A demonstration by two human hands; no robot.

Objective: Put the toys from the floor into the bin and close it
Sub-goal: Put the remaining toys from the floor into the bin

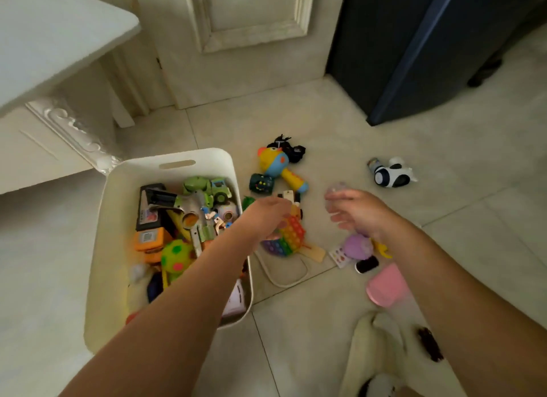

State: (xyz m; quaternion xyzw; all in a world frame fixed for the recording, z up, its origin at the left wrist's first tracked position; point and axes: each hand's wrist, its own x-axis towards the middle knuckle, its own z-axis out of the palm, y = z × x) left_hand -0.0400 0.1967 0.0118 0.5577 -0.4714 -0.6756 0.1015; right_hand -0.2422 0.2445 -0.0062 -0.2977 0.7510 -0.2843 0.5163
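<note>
A white bin (177, 156) stands open on the tiled floor, full of several toys, among them a green truck (217, 189). My left hand (265, 216) reaches past the bin's right wall and grips a rainbow pop-it toy (293, 233) on the floor. Further right, my right hand (358, 210) is curled around a blurred translucent toy (336, 188). Loose on the floor lie a yellow-blue hammer toy (278, 165), a black toy (291, 149), a dark green cube (260, 183), a purple toy (358, 245), a pink cup (384, 284) and a white-black robot dog (390, 173).
A white rounded frame (284, 275) lies flat beside the bin, partly under the toys. A dark blue cabinet (414, 41) stands at the back right, a cream door (251, 26) behind, a white table (44, 41) at the left. A cream plush thing (376, 352) lies near me.
</note>
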